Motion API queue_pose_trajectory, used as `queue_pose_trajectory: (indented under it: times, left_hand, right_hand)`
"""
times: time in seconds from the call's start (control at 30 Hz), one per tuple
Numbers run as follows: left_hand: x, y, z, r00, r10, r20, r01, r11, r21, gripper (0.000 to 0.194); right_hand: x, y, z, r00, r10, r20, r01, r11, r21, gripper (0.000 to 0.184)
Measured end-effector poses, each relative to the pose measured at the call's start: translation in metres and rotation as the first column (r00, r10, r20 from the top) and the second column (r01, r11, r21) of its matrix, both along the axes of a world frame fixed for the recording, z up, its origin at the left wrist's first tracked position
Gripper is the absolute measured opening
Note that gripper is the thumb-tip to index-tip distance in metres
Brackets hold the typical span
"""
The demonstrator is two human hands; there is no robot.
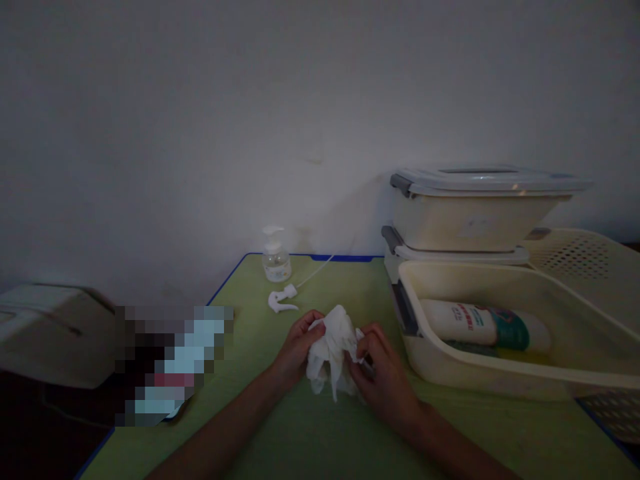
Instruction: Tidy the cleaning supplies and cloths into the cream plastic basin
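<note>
A crumpled, thin white tissue (334,343) is held in both hands above the green table top. My left hand (303,347) pinches its left side between thumb and fingers. On the opposite side, my right hand (377,367) has its fingers curled around the right edge; a small dark, shiny spot shows by these fingers, too unclear to name. Loose folds hang down between the hands. Beyond them lies a white trigger spray head (283,297), its thin tube pointing back to the right. A small clear pump bottle (277,257) stands upright behind it.
At right, an open cream bin (480,370) contains a white-and-green bottle (480,323) lying on its side. Lidded boxes (480,213) are stacked behind it, beside a perforated basket (575,257). A pixelated phone-like object (185,367) lies at the table's left edge.
</note>
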State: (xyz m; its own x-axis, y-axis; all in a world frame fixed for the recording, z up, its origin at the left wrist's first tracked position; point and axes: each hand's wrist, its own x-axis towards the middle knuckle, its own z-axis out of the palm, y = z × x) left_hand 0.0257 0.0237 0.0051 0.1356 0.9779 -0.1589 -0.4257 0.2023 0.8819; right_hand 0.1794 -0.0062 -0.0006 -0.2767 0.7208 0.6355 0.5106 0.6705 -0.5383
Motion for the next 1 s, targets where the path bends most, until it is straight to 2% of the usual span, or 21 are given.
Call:
queue_pose_trajectory:
  times: [0.17,0.4,0.53,0.63,0.7,0.77,0.8,0.87,0.93,1.0]
  left_hand:
    - [0.001,0.0,-0.002,0.999,-0.037,0.037,0.036,0.999,0.022,0.044]
    - [-0.005,0.007,0.001,0.988,0.116,0.1,-0.12,0.992,0.038,0.044]
    - [-0.006,0.009,0.001,0.982,0.154,0.11,-0.159,0.987,0.039,0.043]
    - [-0.007,0.01,-0.002,0.975,0.19,0.113,-0.195,0.98,0.034,0.042]
    - [-0.008,0.011,-0.004,0.97,0.214,0.111,-0.218,0.976,0.027,0.04]
    - [-0.01,0.013,-0.005,0.964,0.24,0.114,-0.245,0.969,0.024,0.039]
    - [-0.011,0.015,-0.005,0.96,0.256,0.118,-0.26,0.965,0.026,0.039]
    - [-0.014,0.019,-0.005,0.949,0.288,0.13,-0.294,0.955,0.032,0.039]
    - [-0.016,0.022,-0.004,0.938,0.315,0.142,-0.323,0.945,0.04,0.04]
    - [-0.016,0.023,-0.003,0.935,0.322,0.147,-0.332,0.942,0.046,0.04]
  right_hand:
    - [-0.002,-0.004,0.001,0.999,-0.011,-0.037,0.013,0.999,0.048,0.022]
    - [0.001,-0.002,0.007,1.0,0.027,-0.014,-0.026,0.999,0.041,0.022]
    - [0.004,0.001,0.008,1.0,0.012,-0.015,-0.011,1.0,0.018,0.024]
    - [0.003,-0.001,0.01,0.998,0.002,-0.06,-0.005,0.999,-0.05,0.023]
    - [0.002,-0.002,0.011,0.988,0.019,-0.154,-0.045,0.985,-0.165,0.019]
    - [0.0,-0.004,0.013,0.954,0.019,-0.299,-0.122,0.937,-0.328,0.016]
    - [-0.001,-0.004,0.013,0.931,0.016,-0.365,-0.183,0.886,-0.425,0.016]
    - [-0.001,-0.005,0.014,0.887,0.015,-0.462,-0.319,0.743,-0.588,0.019]
    - [-0.001,-0.004,0.015,0.847,-0.003,-0.532,-0.408,0.638,-0.653,0.024]
    - [-0.001,-0.003,0.015,0.8,-0.052,-0.598,-0.458,0.59,-0.665,0.029]
